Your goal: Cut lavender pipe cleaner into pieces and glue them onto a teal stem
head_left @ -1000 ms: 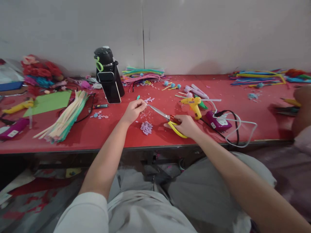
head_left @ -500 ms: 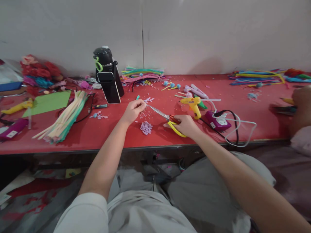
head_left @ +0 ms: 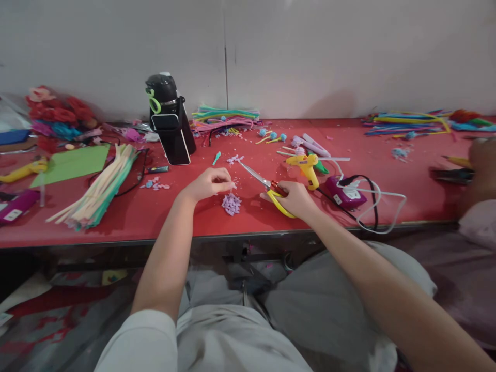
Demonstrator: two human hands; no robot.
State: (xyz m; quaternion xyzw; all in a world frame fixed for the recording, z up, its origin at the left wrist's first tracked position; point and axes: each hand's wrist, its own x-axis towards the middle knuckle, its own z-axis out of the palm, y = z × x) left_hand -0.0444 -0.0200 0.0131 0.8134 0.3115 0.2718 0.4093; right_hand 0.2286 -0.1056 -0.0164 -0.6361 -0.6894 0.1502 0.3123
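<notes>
My left hand (head_left: 212,183) is pinched just above and left of a small pile of lilac pieces (head_left: 231,204); whatever its fingertips hold is too small to make out. Scissors with yellow and red handles (head_left: 282,204) are in my right hand (head_left: 296,199), blades closed and pointing up and left. Near the blade tip are more lilac bits (head_left: 235,159) on the red table (head_left: 248,225). A small teal stick (head_left: 216,158) lies behind my left hand.
A yellow glue gun (head_left: 307,166) and a purple power block (head_left: 344,194) with cables lie right of my right hand. A black bottle (head_left: 165,95) with a phone (head_left: 173,144) and bundled pipe cleaners (head_left: 104,188) stand or lie left. Another person's hand (head_left: 482,160) is far right.
My left hand has moved down and left, away from the scissor tip and toward the lilac pile. The teal stick is now fully in sight. My right hand still holds the scissors.
</notes>
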